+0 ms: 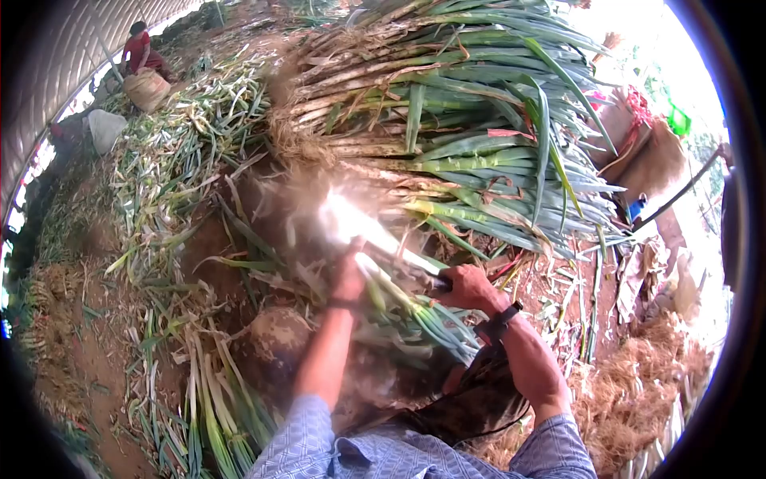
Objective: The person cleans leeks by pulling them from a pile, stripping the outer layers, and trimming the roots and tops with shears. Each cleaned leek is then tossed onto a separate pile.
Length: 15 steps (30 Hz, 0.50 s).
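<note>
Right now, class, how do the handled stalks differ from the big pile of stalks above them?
The handled stalks are few; the big pile holds many. The handled stalks look whiter; the big pile's root ends are brownish and shaggy. The handled stalks slant down rightward; the big pile lies more level across the view. Both run from pale to green.

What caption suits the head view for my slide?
Left hand at pale onion stalks, right hand gripping a tool, beside heaped green onions.
</note>
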Available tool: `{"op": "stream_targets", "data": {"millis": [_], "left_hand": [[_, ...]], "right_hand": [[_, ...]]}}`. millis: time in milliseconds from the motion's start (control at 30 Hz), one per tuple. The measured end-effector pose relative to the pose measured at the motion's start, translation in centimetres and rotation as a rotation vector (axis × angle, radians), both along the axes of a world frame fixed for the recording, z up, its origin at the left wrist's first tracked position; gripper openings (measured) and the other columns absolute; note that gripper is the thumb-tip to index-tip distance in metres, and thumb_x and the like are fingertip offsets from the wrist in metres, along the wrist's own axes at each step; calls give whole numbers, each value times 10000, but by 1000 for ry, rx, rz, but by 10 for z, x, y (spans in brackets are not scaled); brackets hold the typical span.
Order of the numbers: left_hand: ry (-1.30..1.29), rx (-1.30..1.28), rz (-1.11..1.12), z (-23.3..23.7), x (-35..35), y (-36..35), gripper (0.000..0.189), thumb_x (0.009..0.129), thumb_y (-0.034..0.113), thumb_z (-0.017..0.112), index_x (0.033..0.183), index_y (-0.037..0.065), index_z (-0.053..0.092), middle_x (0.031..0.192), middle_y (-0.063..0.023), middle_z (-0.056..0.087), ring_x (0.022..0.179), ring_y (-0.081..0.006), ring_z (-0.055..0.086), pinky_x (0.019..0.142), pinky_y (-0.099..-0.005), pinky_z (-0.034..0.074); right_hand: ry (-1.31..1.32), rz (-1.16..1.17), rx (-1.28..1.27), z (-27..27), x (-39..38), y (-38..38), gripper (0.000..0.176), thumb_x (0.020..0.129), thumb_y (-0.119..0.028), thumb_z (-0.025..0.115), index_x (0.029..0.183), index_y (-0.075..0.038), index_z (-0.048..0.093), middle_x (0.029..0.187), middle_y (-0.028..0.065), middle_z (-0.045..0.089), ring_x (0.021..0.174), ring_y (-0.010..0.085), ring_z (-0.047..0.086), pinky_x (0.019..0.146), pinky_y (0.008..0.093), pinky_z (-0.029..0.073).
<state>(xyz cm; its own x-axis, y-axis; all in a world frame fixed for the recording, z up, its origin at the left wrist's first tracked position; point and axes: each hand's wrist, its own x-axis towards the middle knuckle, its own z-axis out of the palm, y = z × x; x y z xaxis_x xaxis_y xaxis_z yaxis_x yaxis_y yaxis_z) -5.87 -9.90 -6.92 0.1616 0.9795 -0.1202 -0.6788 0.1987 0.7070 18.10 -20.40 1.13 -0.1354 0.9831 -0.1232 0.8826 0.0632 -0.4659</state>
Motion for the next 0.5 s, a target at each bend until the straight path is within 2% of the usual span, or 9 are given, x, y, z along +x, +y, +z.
{"op": "stream_targets", "data": {"millis": [67, 100, 200, 300, 367, 400, 500], "left_hand": [[-37, -41, 21, 3, 1, -1, 591, 799, 224, 764, 1289, 69, 472, 1168, -72, 556, 1077, -230, 557, 953, -401, 482], [-63, -50, 31, 0, 2, 1, 588, 801, 224, 765, 1289, 73, 474, 1173, -70, 556, 1089, -231, 551, 961, -403, 474], [-81, -115, 11, -40, 0, 18, 603, 811, 243, 773, 1305, 83, 467, 1197, -71, 549, 1109, -235, 540, 994, -403, 448], [-68, -71, 132, -21, 7, 12, 646, 812, 425, 764, 1299, 104, 487, 1194, -69, 543, 1116, -237, 532, 1019, -411, 427], [-135, -36, 112, -17, 4, 14, 673, 820, 503, 725, 1306, 107, 479, 1194, -70, 540, 1123, -236, 531, 1019, -419, 430], [-171, -20, 100, -14, 1, 14, 691, 824, 542, 705, 1309, 108, 474, 1194, -71, 539, 1126, -236, 531, 1019, -423, 431], [-159, 24, 104, -7, -8, 14, 730, 836, 612, 649, 1329, 111, 453, 1203, -74, 537, 1136, -234, 530, 1008, -433, 446]], "right_hand": [[68, -36, 29, -7, 9, 2, 324, 764, -376, 730, 824, -64, 666, 728, 150, 655, 698, 353, 631, 644, 441, 491], [79, -65, 0, -9, 15, 4, 365, 811, -446, 648, 874, -93, 716, 826, 193, 688, 790, 384, 660, 719, 482, 516], [0, -15, 31, -9, 18, 1, 362, 761, -437, 700, 855, -88, 717, 799, 181, 686, 768, 374, 660, 701, 473, 520], [-33, 26, -18, -10, 16, -4, 374, 742, -437, 718, 855, -80, 714, 777, 168, 682, 764, 365, 661, 701, 473, 516], [14, 6, -9, -6, 16, -4, 368, 751, -427, 712, 862, -76, 711, 766, 172, 675, 753, 369, 653, 695, 475, 508], [56, 40, 57, -5, 17, -5, 370, 762, -398, 736, 846, -42, 676, 721, 164, 646, 701, 350, 631, 652, 447, 486], [35, 96, 89, -3, 14, -6, 338, 769, -395, 708, 846, -67, 697, 731, 176, 654, 729, 367, 642, 672, 479, 498]]}}
